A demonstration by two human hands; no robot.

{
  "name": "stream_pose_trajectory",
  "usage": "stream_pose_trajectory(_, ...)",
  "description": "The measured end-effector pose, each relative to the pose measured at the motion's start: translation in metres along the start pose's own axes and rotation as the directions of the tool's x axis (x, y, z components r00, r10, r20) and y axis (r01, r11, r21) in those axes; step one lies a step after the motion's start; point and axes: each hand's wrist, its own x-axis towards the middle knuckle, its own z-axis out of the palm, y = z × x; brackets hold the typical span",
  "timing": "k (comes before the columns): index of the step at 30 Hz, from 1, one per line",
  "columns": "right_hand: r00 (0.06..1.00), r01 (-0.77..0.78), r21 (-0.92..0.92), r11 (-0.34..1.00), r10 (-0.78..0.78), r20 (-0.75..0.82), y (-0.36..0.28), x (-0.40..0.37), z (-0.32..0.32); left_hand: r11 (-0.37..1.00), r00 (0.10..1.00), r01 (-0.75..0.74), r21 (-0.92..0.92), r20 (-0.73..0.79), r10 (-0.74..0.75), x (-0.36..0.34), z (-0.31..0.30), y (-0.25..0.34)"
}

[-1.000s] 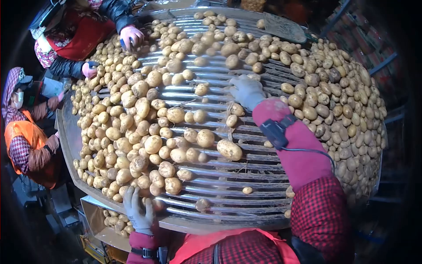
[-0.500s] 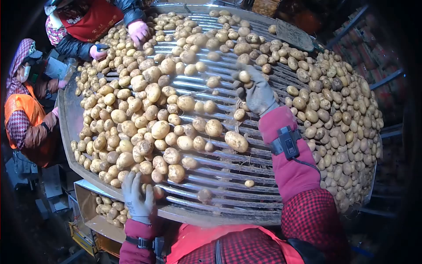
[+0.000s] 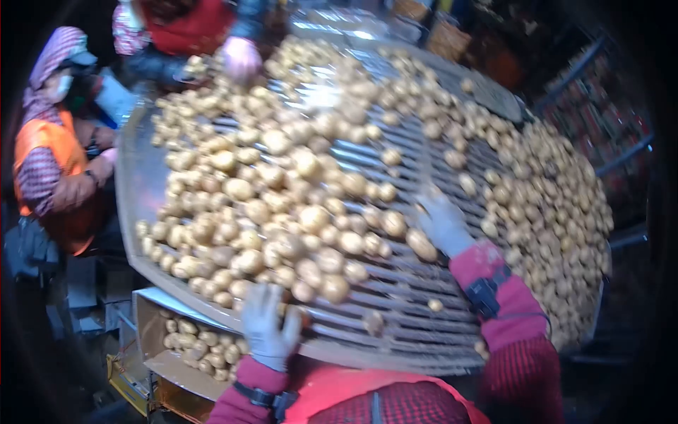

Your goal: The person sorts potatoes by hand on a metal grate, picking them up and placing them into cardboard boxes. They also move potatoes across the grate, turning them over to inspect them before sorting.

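Many potatoes (image 3: 311,219) lie over a slatted metal table (image 3: 395,332). My left hand (image 3: 270,328), in a grey glove, rests at the table's near edge with its fingers apart, touching the nearest potatoes; a reddish-brown potato shows partly beside its fingers. On the right, my right hand (image 3: 441,220), also gloved, is over the slats just above a large oblong potato (image 3: 421,244). Its fingers are blurred and partly hidden, so what they hold, if anything, cannot be made out.
A person in an orange vest (image 3: 53,152) stands at the left. Another person's pink-gloved hand (image 3: 241,58) reaches over the far left potatoes. A cardboard box (image 3: 176,367) of potatoes sits below the near left edge. A dense potato pile (image 3: 558,212) covers the right side.
The whole view has shifted and blurred. My right hand has come nearer across the slats, and the small potato seen at its fingers no longer shows there. My left hand remains at the near edge.
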Motion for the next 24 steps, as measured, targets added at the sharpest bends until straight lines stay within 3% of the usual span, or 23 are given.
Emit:
stream_pose_trajectory(3, 0.953, -0.249, 0.038, 0.968, 0.238, 0.189, -0.024, 0.005, -0.017, 1.0, 1.0, -0.015, -0.02, 0.001, 0.015, 0.005, -0.009, 0.004)
stream_pose_trajectory(7, 0.983, -0.164, 0.016, 0.986, 0.162, 0.091, -0.017, 0.009, -0.005, 0.998, 0.998, -0.053, -0.031, 0.025, 0.054, 0.007, -0.016, 0.005)
stream_pose_trajectory(11, 0.952, -0.305, 0.107, 0.946, 0.303, 0.033, -0.018, 0.005, -0.005, 0.991, 0.992, -0.116, -0.073, 0.03, 0.119, 0.002, -0.012, -0.002)
stream_pose_trajectory(12, 0.899, -0.412, 0.428, 0.804, 0.437, 0.044, 0.012, -0.001, 0.021, 0.989, 0.99, -0.133, -0.063, 0.028, 0.135, 0.001, -0.01, -0.004)
stream_pose_trajectory(13, 0.918, -0.176, 0.435, 0.883, 0.307, -0.252, 0.041, -0.01, 0.042, 0.985, 0.987, -0.152, -0.075, 0.042, 0.156, 0.001, -0.009, -0.005)
stream_pose_trajectory(14, 0.87, -0.21, 0.856, 0.472, 0.49, -0.057, 0.042, -0.021, 0.037, 0.983, 0.984, -0.169, -0.075, 0.049, 0.173, 0.001, -0.01, -0.006)
stream_pose_trajectory(16, 0.735, -0.115, 0.989, -0.093, 0.662, 0.147, -0.013, -0.058, -0.043, 0.977, 0.979, -0.176, -0.124, 0.082, 0.187, 0.001, -0.01, -0.009)
stream_pose_trajectory(19, 0.716, 0.126, 0.883, -0.452, 0.658, 0.234, 0.019, -0.139, -0.065, 0.963, 0.964, -0.243, -0.112, 0.077, 0.253, 0.006, -0.011, -0.01)
stream_pose_trajectory(20, 0.748, 0.221, 0.841, -0.493, 0.639, 0.178, 0.041, -0.169, -0.061, 0.947, 0.948, -0.305, -0.101, 0.061, 0.312, 0.012, -0.014, -0.008)
stream_pose_trajectory(22, 0.727, 0.324, 0.753, -0.572, 0.661, 0.189, 0.04, -0.196, -0.072, 0.919, 0.919, -0.375, -0.122, 0.079, 0.385, 0.032, -0.017, 0.013)
stream_pose_trajectory(24, 0.642, 0.337, 0.778, -0.53, 0.734, 0.222, 0.017, -0.202, -0.091, 0.856, 0.855, -0.482, -0.189, 0.115, 0.506, 0.063, -0.015, 0.054)
